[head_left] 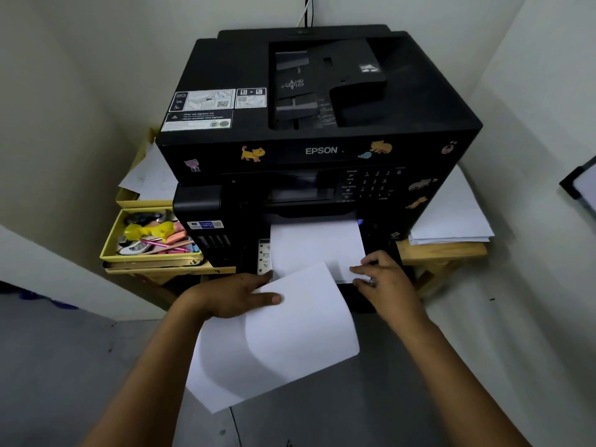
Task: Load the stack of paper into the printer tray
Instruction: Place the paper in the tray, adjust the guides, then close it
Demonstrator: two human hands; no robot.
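My left hand (238, 293) grips the loose stack of paper (277, 337), thumb on top, angled before the printer (309, 150). My right hand (383, 275) pinches the sheets (317, 246) already lying in the open tray (364, 301), at their near right corner.

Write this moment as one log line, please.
left hand: holds paper stack | right hand: on sheets in tray | printer: stack not yet loaded

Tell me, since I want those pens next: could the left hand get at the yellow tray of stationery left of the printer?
Probably not yet: the left hand is gripping a white paper stack. Otherwise nothing blocks the open-topped yellow stationery tray.
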